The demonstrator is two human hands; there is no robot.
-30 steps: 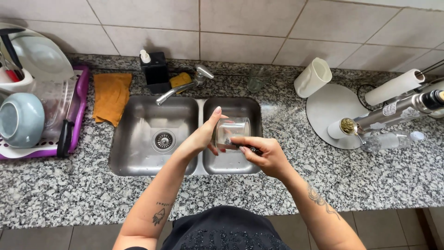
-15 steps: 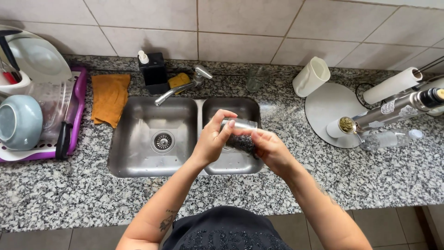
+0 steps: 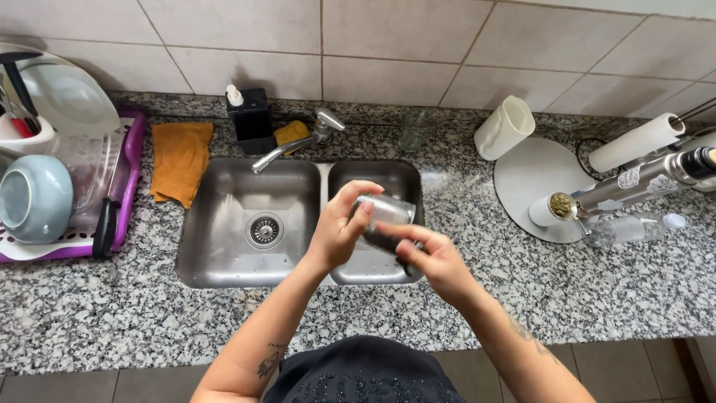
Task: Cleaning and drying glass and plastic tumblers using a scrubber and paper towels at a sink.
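I hold a clear drinking glass [image 3: 382, 218] tilted on its side above the right basin of a steel double sink [image 3: 224, 224]. My left hand [image 3: 339, 227] wraps around the glass from the left, fingers over its top. My right hand [image 3: 432, 257] presses against the glass's open end from the right, and something dark shows between its fingers and the glass; I cannot tell what it is. The tap [image 3: 287, 145] points over the left basin, and no water is visibly running.
A purple dish rack [image 3: 112, 224] with a blue bowl [image 3: 30, 198], plates and a clear container stands at the left. An orange cloth [image 3: 179, 160], a black soap dispenser [image 3: 250, 119], a yellow sponge [image 3: 289, 133] and a second glass [image 3: 412, 132] sit behind the sink. Paper rolls [image 3: 634, 143] and bottles lie on the right counter.
Both hands have turned the glass from lying flat over the right basin to tilted, and my left hand's fingers have closed over its top. The view has shifted slightly.
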